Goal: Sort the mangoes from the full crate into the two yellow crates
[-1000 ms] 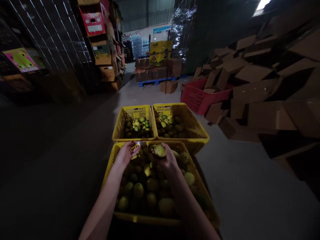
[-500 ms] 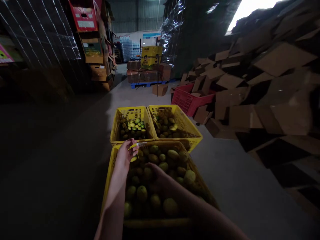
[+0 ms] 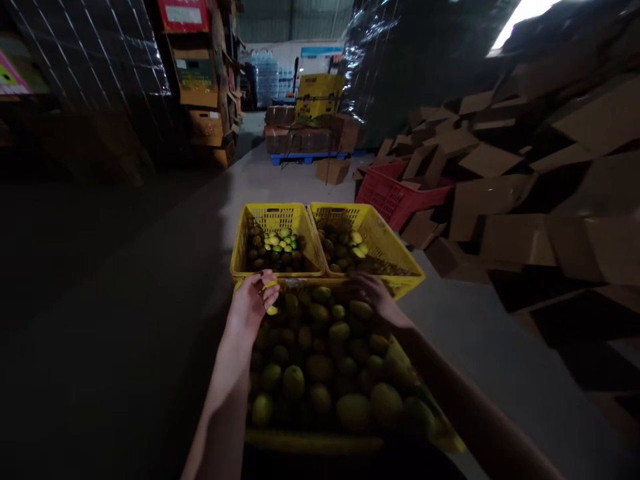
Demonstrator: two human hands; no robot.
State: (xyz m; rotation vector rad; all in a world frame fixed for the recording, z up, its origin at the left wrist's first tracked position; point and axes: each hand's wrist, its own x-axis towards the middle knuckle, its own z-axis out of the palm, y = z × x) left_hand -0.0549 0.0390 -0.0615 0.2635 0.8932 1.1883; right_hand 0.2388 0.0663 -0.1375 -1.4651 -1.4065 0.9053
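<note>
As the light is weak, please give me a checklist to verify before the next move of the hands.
1. Fruit in front crate well lit: not ok, mostly shadowed.
2. Left hand in view: ok, at the front crate's far left corner.
3. Right hand free of fruit: cannot tell, too dark.
4. Fruit below rim in rear left crate: ok.
5. Fruit below rim in rear right crate: ok.

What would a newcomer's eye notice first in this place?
Probably the yellow crates of fruit at the centre, two behind one, with the left hand and right hand near the front crate's far edge. Next, perhaps, the big heap of cardboard boxes on the right, beside a red crate.
</note>
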